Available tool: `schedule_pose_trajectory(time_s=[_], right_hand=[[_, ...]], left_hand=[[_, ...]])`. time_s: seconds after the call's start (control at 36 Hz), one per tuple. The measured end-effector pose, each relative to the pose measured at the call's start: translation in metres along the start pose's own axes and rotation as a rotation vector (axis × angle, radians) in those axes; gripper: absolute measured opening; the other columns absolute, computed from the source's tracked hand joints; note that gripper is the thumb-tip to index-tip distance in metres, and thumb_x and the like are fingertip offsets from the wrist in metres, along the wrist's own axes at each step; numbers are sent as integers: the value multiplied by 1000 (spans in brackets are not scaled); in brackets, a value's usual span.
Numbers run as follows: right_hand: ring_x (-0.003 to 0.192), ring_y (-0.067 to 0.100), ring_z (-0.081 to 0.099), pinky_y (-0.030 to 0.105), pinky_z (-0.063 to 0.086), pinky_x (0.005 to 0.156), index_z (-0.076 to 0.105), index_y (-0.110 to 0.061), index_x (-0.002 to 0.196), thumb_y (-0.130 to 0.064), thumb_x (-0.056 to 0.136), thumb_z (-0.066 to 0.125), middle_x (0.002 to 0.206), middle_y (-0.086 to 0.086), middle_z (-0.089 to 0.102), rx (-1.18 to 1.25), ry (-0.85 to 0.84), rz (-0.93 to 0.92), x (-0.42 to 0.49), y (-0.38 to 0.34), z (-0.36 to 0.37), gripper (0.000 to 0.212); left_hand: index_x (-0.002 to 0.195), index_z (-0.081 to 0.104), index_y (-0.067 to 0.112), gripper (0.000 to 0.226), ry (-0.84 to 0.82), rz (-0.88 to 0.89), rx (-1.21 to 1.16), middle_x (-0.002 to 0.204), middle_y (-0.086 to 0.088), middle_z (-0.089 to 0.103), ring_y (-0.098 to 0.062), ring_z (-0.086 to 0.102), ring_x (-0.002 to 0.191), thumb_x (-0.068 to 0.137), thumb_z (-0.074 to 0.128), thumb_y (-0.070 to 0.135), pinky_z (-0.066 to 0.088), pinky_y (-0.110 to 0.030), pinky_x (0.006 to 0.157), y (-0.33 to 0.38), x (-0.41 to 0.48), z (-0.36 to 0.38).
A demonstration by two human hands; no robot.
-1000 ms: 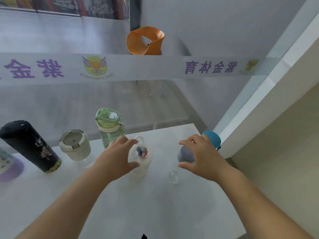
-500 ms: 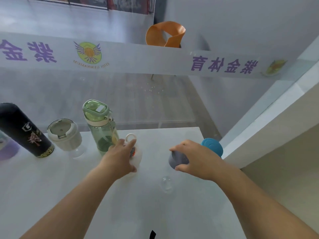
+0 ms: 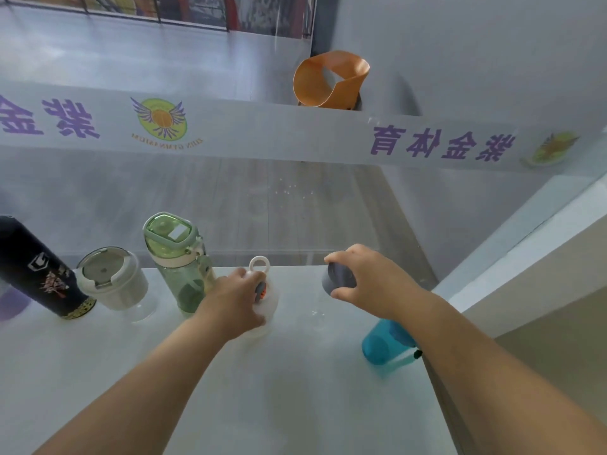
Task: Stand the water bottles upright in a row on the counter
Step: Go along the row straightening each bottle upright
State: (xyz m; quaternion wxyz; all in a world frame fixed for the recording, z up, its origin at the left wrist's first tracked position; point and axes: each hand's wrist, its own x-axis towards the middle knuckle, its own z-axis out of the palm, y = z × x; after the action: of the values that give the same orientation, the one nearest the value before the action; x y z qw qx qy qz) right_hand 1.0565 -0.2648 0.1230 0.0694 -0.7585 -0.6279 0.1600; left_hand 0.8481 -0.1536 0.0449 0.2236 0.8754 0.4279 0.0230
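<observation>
On the white counter a row stands upright along the glass: a black flask, a clear cup with a beige lid and a green bottle. To the right of the green bottle, my left hand grips a white bottle with a ring loop on its lid. My right hand holds a clear bottle by its grey cap; its body is hard to make out. A blue bottle stands near the counter's right edge, under my right forearm.
A glass wall with a white banner strip rises directly behind the row. An orange chair stands beyond the glass. The counter's right edge meets a white ledge. A purple object shows at the far left.
Both hands have pushed away from me towards the glass with their bottles. The white bottle now stands close to the green one, and the grey-capped bottle has moved past the blue bottle.
</observation>
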Motion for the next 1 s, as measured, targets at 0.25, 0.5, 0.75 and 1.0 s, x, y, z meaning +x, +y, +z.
schedule_pose_trajectory(time_s=[0.25, 0.5, 0.75, 1.0], right_hand=[[100, 24, 54, 33, 47, 83, 45, -33, 129, -34, 82, 63, 120, 1, 49, -9, -7, 28, 32, 10, -3, 50], [99, 25, 56, 36, 50, 84, 44, -31, 132, -32, 83, 63, 119, 3, 51, -14, -38, 35, 38, 15, -4, 53], [102, 23, 55, 37, 52, 86, 42, -31, 134, -31, 84, 63, 124, 1, 50, -18, -45, 11, 37, 15, -2, 54], [120, 22, 47, 38, 46, 95, 32, -28, 142, -39, 84, 62, 139, 1, 43, 9, -13, 22, 33, 17, -4, 67]], left_hand=[[90, 43, 24, 34, -13, -37, 1, 100, 0, 48, -25, 48, 84, 67, 66, 32, 37, -28, 66, 9, 29, 1], [83, 38, 27, 34, 15, -33, -42, 102, 2, 45, -25, 45, 83, 66, 66, 34, 39, -29, 67, 10, 38, 5], [92, 38, 29, 44, 10, -12, -25, 113, 1, 44, -23, 43, 87, 64, 72, 37, 39, -30, 69, 10, 42, 9], [132, 33, 37, 81, 3, -21, 9, 135, 2, 34, -27, 39, 115, 64, 76, 42, 45, -38, 87, 15, 29, 0]])
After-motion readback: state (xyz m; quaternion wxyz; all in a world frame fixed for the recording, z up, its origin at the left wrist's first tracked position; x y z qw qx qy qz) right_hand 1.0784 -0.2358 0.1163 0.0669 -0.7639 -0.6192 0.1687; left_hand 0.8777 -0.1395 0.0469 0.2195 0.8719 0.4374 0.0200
